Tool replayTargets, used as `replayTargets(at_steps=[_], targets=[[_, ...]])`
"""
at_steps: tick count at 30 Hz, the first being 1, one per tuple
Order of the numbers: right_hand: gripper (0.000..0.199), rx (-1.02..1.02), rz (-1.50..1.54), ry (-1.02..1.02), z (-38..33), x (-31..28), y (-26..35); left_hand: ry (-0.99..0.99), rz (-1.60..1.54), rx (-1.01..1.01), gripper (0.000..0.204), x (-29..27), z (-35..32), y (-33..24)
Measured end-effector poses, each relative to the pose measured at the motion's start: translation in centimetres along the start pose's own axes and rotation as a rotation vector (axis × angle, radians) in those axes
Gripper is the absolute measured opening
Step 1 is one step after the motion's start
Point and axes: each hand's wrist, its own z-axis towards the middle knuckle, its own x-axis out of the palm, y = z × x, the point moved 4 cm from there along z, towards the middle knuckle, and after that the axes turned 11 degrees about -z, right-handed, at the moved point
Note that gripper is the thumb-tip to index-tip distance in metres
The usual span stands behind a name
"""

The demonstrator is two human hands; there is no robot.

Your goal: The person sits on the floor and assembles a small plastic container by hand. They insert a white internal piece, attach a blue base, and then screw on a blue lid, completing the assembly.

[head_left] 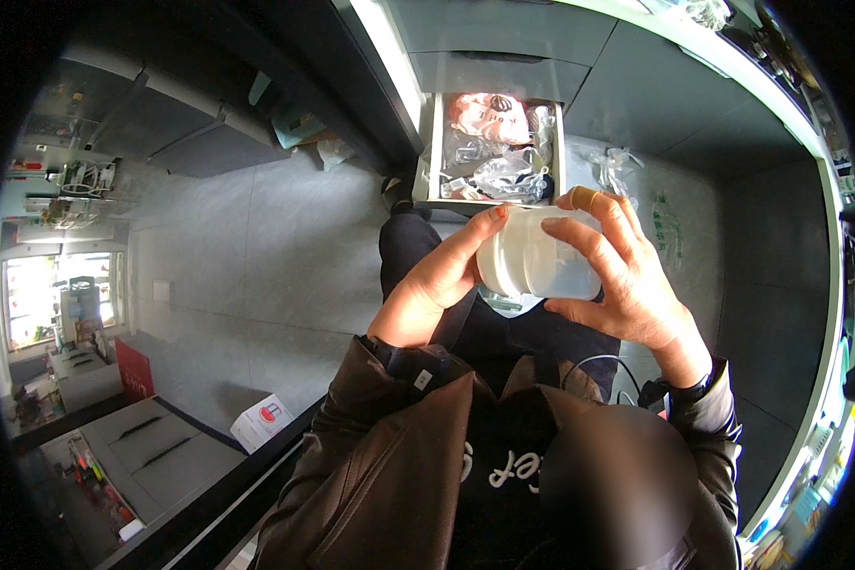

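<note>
Above my lap I hold a translucent, round plastic container (539, 258) lying on its side. Its left part is ringed by ridges like a lid or a stacked second tub; I cannot tell which. My left hand (439, 275) grips the left end, thumb on the upper rim and the other fingers hidden. From the other side, my right hand (622, 271) curls round the right end, with index finger over the top and thumb below. Just beyond the container is a pulled-out drawer (435, 152) holding a pink printed bag (489, 118) and several clear plastic bags (505, 179).
Grey drawer fronts and cabinets (674, 104) stand ahead, below a white countertop edge (769, 90). Clear plastic wrapping (614, 169) lies on the grey tiled floor right of the drawer. A white box (262, 422) stands at lower left, near a dark frame edge.
</note>
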Motion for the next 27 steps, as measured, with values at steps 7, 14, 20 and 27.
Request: replayTargets(at_steps=[7, 14, 20, 27], targets=[[0.082, -0.045, -0.042, -0.049, 0.0, 0.3, 0.3, -0.076, 0.048, 0.026, 0.067, 0.2, -0.2, -0.2], [0.073, -0.237, -0.214, -0.088, -0.2, 0.5, 1.0, -0.015, -0.029, -0.079, 0.063, 0.1, 0.0, 0.0], [0.075, -0.106, 0.015, 0.001, -0.6, 0.7, 0.2, -0.016, -0.098, 0.024, 0.059, 1.0, 0.0, 0.4], [0.101, 0.418, 0.607, -0.128, -1.5, 3.3, -2.2, -0.058, 0.109, 0.124, 0.055, 1.0, 0.2, 0.1]])
